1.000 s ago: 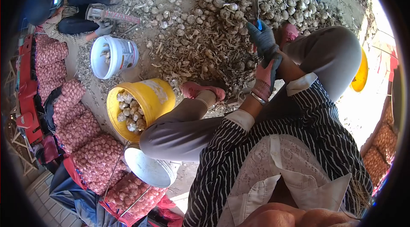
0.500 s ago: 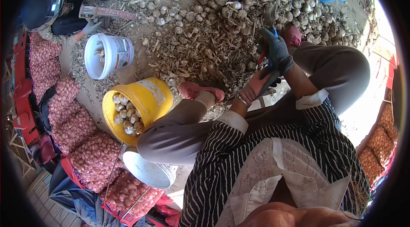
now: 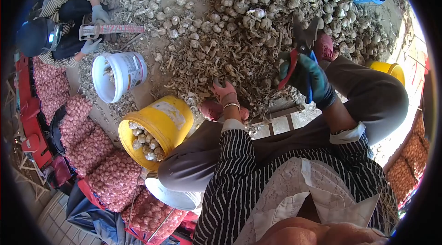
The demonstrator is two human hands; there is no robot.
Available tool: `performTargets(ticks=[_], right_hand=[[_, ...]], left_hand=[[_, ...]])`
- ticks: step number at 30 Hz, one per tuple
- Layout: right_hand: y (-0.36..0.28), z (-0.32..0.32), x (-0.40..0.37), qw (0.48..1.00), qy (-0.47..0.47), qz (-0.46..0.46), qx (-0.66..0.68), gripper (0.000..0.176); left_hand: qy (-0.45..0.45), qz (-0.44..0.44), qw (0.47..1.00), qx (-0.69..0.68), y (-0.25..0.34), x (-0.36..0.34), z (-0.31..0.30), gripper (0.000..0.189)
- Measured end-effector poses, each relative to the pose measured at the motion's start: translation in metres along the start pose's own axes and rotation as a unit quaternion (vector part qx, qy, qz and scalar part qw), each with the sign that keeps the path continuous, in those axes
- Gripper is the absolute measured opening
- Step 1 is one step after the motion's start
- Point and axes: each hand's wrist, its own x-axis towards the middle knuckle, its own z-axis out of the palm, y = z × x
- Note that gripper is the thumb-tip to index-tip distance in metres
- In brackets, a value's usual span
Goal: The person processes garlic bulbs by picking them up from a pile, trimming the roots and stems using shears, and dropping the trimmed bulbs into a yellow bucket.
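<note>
Right hand (image 3: pixel 308 79) clamped tight around the red-handled shears (image 3: pixel 301 37), blades pointing up. Left hand (image 3: pixel 224 92) is down at the garlic pile (image 3: pixel 239 10), and I cannot tell whether it grips anything.

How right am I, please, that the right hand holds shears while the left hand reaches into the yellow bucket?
Not quite: the head view shows the left hand reaching into the garlic litter on the ground, beside the yellow bucket, not in it. The right hand does hold shears.

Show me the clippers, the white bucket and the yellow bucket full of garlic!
Clippers (image 3: pixel 302 37): head view, on the dark blades.
White bucket (image 3: pixel 133 66): head view, on its outer wall.
Yellow bucket (image 3: pixel 172 118): head view, on its outer wall.
</note>
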Motion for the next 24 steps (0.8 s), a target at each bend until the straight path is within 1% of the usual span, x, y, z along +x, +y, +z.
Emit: performTargets(ticks=[1, 2, 3, 4, 5, 6, 8, 9, 11, 12, 14, 15, 16, 17, 18, 19, 20, 22, 23, 24], right_hand=[[0.013, -0.024, 0.004, 0.995, 0.038, 0.061, -0.065, 0.046], [0.019, -0.036, 0.004, 0.981, 0.076, 0.123, -0.130, 0.043], [0.020, -0.036, 0.005, 0.981, 0.079, 0.123, -0.129, 0.043], [0.023, -0.035, 0.005, 0.965, 0.101, 0.127, -0.204, 0.041], [0.026, -0.032, 0.006, 0.944, 0.121, 0.131, -0.278, 0.038], [0.027, -0.026, 0.007, 0.944, 0.123, 0.133, -0.276, 0.038], [0.021, -0.013, 0.011, 0.948, 0.157, 0.070, -0.267, 0.030], [0.027, -0.018, 0.013, 0.957, 0.143, 0.037, -0.249, 0.028], [0.023, -0.012, 0.017, 0.955, 0.150, 0.042, -0.251, 0.027], [0.024, -0.009, 0.020, 0.953, 0.155, 0.047, -0.254, 0.026], [0.027, -0.015, 0.025, 0.959, 0.155, 0.052, -0.231, 0.024], [0.030, -0.013, 0.024, 0.951, 0.155, 0.065, -0.260, 0.023], [0.032, -0.012, 0.023, 0.941, 0.154, 0.078, -0.290, 0.023], [0.032, -0.006, 0.022, 0.948, 0.167, 0.096, -0.255, 0.025], [0.033, -0.006, 0.024, 0.947, 0.170, 0.091, -0.256, 0.025], [0.033, -0.007, 0.025, 0.942, 0.164, 0.085, -0.279, 0.026], [0.034, -0.008, 0.024, 0.937, 0.160, 0.081, -0.301, 0.027], [0.036, -0.012, 0.024, 0.934, 0.161, 0.075, -0.311, 0.027], [0.038, -0.013, 0.024, 0.932, 0.163, 0.073, -0.315, 0.028], [0.039, -0.010, 0.021, 0.931, 0.166, 0.072, -0.317, 0.028]], left_hand=[[0.028, 0.049, 0.998, -0.015, 0.013, 0.004, 0.001, 0.049], [0.024, 0.052, 0.998, -0.016, 0.028, 0.009, 0.002, 0.049], [0.030, 0.091, 0.990, -0.100, 0.041, 0.018, 0.004, 0.044], [0.035, 0.128, 0.974, -0.183, 0.056, 0.026, 0.005, 0.039], [0.047, 0.119, 0.981, -0.148, 0.071, 0.036, 0.002, 0.038], [0.045, 0.118, 0.981, -0.146, 0.083, 0.051, 0.000, 0.038], [0.047, 0.127, 0.988, -0.078, 0.099, 0.088, 0.003, 0.041], [0.043, 0.129, 0.988, -0.078, 0.114, 0.102, -0.002, 0.041], [-0.008, 0.242, 0.970, -0.026, 0.142, 0.133, -0.008, 0.040], [-0.013, 0.244, 0.969, -0.025, 0.150, 0.150, -0.004, 0.040], [-0.038, 0.278, 0.955, 0.096, 0.167, 0.181, 0.009, 0.042], [-0.054, 0.274, 0.951, 0.132, 0.173, 0.192, 0.019, 0.046], [-0.059, 0.275, 0.951, 0.132, 0.178, 0.198, 0.029, 0.046], [-0.113, 0.236, 0.943, 0.206, 0.183, 0.199, 0.037, 0.049], [-0.161, 0.197, 0.927, 0.276, 0.190, 0.200, 0.047, 0.052], [-0.104, 0.199, 0.923, 0.312, 0.192, 0.195, 0.055, 0.052], [-0.108, 0.204, 0.923, 0.309, 0.196, 0.194, 0.060, 0.052], [-0.185, 0.182, 0.925, 0.279, 0.196, 0.196, 0.070, 0.044], [-0.185, 0.186, 0.924, 0.280, 0.193, 0.197, 0.071, 0.044], [-0.174, 0.168, 0.949, 0.205, 0.191, 0.196, 0.068, 0.043]])
